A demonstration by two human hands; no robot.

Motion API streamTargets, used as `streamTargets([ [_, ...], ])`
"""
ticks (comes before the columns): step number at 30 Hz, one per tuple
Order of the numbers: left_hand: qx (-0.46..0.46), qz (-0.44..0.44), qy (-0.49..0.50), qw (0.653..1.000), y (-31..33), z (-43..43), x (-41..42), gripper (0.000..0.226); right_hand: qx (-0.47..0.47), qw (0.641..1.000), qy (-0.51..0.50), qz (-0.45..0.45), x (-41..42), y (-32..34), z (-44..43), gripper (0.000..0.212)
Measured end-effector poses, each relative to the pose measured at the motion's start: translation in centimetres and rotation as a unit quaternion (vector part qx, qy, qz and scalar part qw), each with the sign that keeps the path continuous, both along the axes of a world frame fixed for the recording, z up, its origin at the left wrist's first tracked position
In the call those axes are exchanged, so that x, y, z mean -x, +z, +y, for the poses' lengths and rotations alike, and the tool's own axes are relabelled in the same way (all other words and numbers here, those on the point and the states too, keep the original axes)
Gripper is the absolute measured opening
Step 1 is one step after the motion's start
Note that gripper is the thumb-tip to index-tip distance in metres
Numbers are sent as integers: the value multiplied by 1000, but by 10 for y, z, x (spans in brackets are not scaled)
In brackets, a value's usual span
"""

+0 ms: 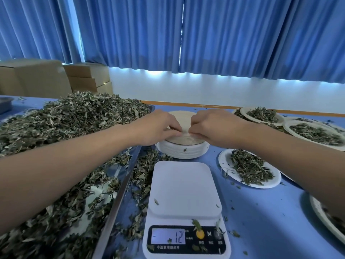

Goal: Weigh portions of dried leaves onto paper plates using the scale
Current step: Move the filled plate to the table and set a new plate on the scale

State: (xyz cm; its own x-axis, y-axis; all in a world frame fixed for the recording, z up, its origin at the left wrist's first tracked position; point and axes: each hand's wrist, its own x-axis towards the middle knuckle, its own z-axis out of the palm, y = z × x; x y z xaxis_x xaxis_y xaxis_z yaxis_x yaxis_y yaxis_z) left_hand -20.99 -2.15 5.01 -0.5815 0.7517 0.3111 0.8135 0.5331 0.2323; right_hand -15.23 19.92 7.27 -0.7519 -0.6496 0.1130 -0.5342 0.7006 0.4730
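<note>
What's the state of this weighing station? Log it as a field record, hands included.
left grip: pinches the top edge of the plate stack
right grip: pinches the same edge, beside the left
plate stack: behind the scale, no plate on the scale yet
scale: platform bare except for leaf bits; display reads -12
leaf heap: piled in the metal tray, left of the scale
filled plates: at least three on the right, leaves on each
</note>
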Motion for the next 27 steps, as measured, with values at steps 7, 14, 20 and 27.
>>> streamTargets([
  [7, 7, 34, 15, 999, 10, 0, -6, 23, 65, 997, 19, 37, -2, 3, 6, 29],
  [14, -24, 65, 10, 998, 27, -11, -43, 21, 121, 985, 79, 97, -41, 13, 0, 25],
  [20, 68, 91, -86, 990, -1, -43, -120, 27, 172, 966, 154, 118, -121, -42, -17, 22],
  [27, -55, 16, -48, 997, -28, -64, -157, 35, 301, 933, 116, 158, -159, -84, -14, 30],
])
